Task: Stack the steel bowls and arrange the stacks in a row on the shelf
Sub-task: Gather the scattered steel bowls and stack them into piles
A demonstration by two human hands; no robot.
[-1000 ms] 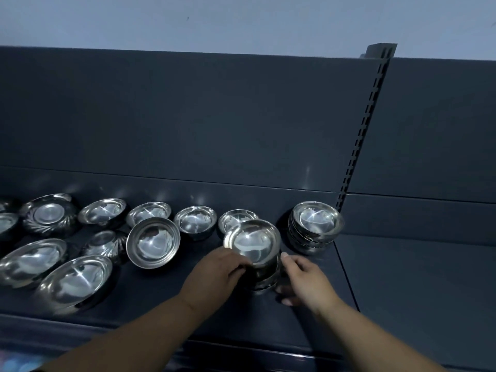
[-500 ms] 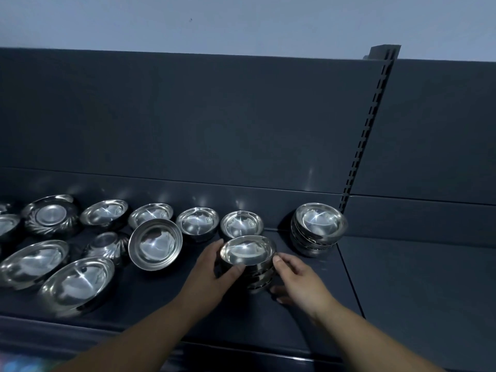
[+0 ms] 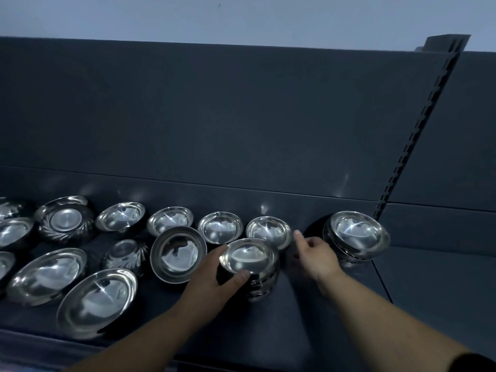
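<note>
The left hand (image 3: 212, 283) grips a short stack of round steel bowls (image 3: 251, 267) standing mid-front on the dark grey shelf (image 3: 308, 331), thumb on the near rim. The right hand (image 3: 315, 255), at the stack's 2 o'clock, is released, fingers loose beside a single small steel bowl (image 3: 268, 230). A taller steel bowl stack (image 3: 357, 238) stands farther toward 3 o'clock.

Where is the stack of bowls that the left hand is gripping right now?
In the head view the gripped stack stands centre-front on the shelf, in the left hand, just before the single bowl in the back row.
</note>
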